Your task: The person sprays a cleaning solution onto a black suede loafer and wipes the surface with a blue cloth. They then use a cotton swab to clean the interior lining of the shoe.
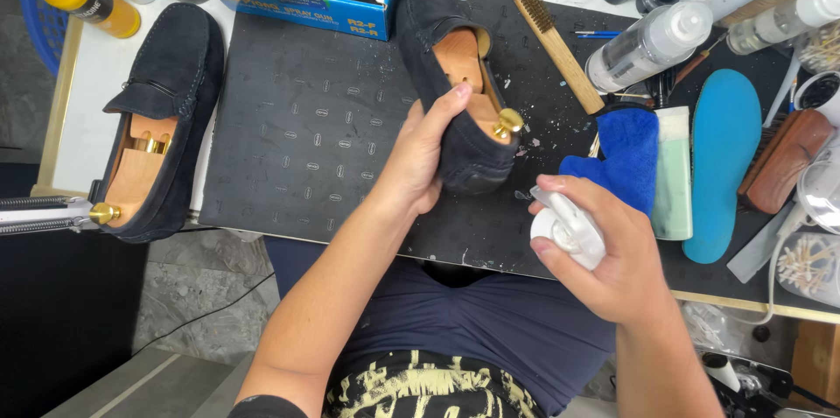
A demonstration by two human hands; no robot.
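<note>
The left hand [420,160] is wrapped around the heel of a dark suede loafer [455,94], thumb along its side, holding it tilted over the black work mat [306,138]. The right hand [604,252] is clenched on a white spray bottle [569,227] just beside the heel. The nap looks soft and easily marked, but the wooden shoe tree [468,77] inside likely keeps it stiff, so the heel seems a firm hold. A matching loafer [162,112] lies well apart to the left.

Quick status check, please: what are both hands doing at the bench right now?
Left hand grips dark suede loafer at heel. Right hand holds white spray bottle, nozzle toward shoe. Nothing between them.
</note>
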